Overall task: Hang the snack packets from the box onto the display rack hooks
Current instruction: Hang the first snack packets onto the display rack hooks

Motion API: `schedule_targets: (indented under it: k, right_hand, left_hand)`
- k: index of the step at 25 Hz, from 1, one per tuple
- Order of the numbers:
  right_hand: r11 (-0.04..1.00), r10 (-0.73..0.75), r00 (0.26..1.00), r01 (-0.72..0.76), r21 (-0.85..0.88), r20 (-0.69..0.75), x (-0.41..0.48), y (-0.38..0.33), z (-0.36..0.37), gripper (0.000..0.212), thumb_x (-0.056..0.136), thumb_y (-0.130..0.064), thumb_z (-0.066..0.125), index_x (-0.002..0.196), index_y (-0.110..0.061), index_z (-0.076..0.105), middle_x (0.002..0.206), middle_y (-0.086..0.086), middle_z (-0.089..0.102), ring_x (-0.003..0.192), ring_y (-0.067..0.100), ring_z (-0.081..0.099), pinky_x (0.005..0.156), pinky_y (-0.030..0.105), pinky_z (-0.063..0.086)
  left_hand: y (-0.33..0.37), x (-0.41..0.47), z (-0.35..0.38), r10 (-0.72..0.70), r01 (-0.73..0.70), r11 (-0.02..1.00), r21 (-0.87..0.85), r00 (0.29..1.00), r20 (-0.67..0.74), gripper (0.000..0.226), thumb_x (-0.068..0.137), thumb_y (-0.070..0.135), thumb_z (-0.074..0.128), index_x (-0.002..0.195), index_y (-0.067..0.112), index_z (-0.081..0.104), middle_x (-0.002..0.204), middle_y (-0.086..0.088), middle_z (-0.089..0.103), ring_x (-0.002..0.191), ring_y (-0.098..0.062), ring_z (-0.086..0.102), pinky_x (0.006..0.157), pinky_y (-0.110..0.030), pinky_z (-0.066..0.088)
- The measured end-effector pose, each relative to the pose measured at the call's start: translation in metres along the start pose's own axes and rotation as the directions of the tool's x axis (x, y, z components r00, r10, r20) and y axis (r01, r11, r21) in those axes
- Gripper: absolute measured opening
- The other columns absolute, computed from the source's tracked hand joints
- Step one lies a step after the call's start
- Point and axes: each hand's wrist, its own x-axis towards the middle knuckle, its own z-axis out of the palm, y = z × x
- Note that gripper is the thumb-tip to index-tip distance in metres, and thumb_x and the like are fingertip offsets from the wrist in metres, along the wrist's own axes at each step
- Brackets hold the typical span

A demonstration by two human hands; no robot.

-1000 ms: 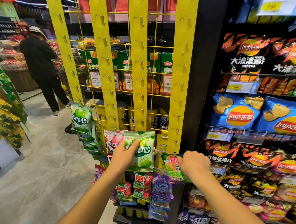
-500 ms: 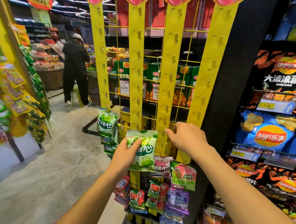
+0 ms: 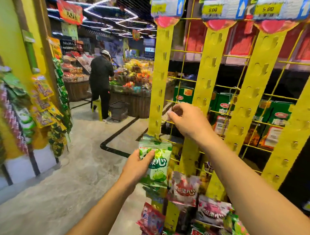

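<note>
**Green packet at the foot of the left strip**

Head view: our left hand [image 3: 138, 166] grips the green snack packet [image 3: 158, 170], thumb curled over its front. Its top edge meets the foot of the leftmost yellow hook strip [image 3: 160, 81]. Right of that strip, our right hand [image 3: 190, 121] is raised at the wire grid [image 3: 183, 79], fingers curled. We cannot tell whether they pinch anything. A red packet [image 3: 185, 190] hangs below the strip, to its right.

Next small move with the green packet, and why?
Probably raise the packet to a bare hook on the strip above it. The left hand grips it just below that strip, not yet hung; the right hand is raised beside the strip, fingers curled, seemingly readying a hook.
</note>
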Motion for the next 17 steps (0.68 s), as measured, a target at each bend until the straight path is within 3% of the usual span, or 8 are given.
schedule_targets:
  k: [3, 6, 10, 13, 15, 17]
  right_hand:
    - [1.0, 0.028, 0.992, -0.028, 0.007, -0.125, 0.029, -0.023, 0.012, 0.03, 0.095, -0.04, 0.061, 0.107, -0.016, 0.073, 0.105, 0.005, 0.074, 0.1, 0.027, 0.066, 0.088, 0.041, 0.054]
    - [0.996, 0.07, 0.982, -0.079, -0.043, -0.173, 0.047, -0.037, 0.022, 0.033, 0.096, -0.04, 0.062, 0.11, -0.013, 0.074, 0.106, 0.006, 0.074, 0.102, 0.027, 0.066, 0.089, 0.042, 0.055]
    - [0.991, 0.092, 0.972, -0.111, -0.08, -0.215, 0.057, -0.04, 0.027, 0.031, 0.096, -0.039, 0.063, 0.109, -0.014, 0.076, 0.103, 0.003, 0.075, 0.099, 0.024, 0.067, 0.086, 0.035, 0.055]
    - [0.99, 0.114, 0.973, -0.127, -0.053, -0.202, 0.061, -0.042, 0.027, 0.022, 0.096, -0.035, 0.065, 0.1, -0.017, 0.077, 0.092, -0.001, 0.072, 0.09, 0.018, 0.065, 0.076, 0.027, 0.046]
    - [0.991, 0.118, 0.973, -0.128, -0.035, -0.199, 0.063, -0.041, 0.027, 0.017, 0.095, -0.035, 0.066, 0.092, -0.022, 0.076, 0.085, -0.004, 0.071, 0.084, 0.018, 0.066, 0.075, 0.029, 0.049]
    - [0.991, 0.123, 0.973, -0.129, -0.019, -0.195, 0.065, -0.039, 0.028, 0.016, 0.094, -0.035, 0.066, 0.086, -0.024, 0.075, 0.081, -0.005, 0.072, 0.079, 0.018, 0.067, 0.078, 0.036, 0.056]
  left_hand:
    - [0.005, 0.025, -0.022, 0.012, -0.012, 1.0, -0.015, 1.0, 0.02, 0.024, 0.1, 0.039, 0.067, 0.115, 0.021, 0.07, 0.107, 0.002, 0.08, 0.096, -0.013, 0.077, 0.087, -0.042, 0.064]
    - [0.01, 0.046, -0.037, -0.005, 0.007, 1.0, -0.018, 0.996, 0.086, 0.023, 0.101, 0.038, 0.066, 0.117, 0.021, 0.068, 0.107, 0.001, 0.08, 0.096, -0.014, 0.078, 0.09, -0.046, 0.063]
    - [0.018, 0.069, -0.044, -0.007, 0.003, 1.0, 0.02, 0.988, 0.156, 0.024, 0.099, 0.045, 0.067, 0.115, 0.028, 0.068, 0.106, 0.006, 0.08, 0.097, -0.013, 0.077, 0.093, -0.047, 0.062]
    - [0.028, 0.078, -0.042, 0.02, -0.027, 0.999, 0.034, 0.981, 0.192, 0.028, 0.1, 0.047, 0.063, 0.116, 0.025, 0.069, 0.106, 0.006, 0.079, 0.098, -0.013, 0.076, 0.093, -0.042, 0.061]
    - [0.033, 0.087, -0.04, 0.038, -0.044, 0.999, 0.023, 0.977, 0.208, 0.033, 0.102, 0.05, 0.059, 0.113, 0.022, 0.072, 0.1, 0.005, 0.081, 0.095, -0.013, 0.077, 0.091, -0.041, 0.061]
    - [0.038, 0.095, -0.038, 0.054, -0.061, 0.998, 0.03, 0.977, 0.209, 0.047, 0.097, 0.065, 0.056, 0.105, 0.023, 0.076, 0.095, 0.005, 0.081, 0.094, -0.016, 0.078, 0.093, -0.046, 0.061]
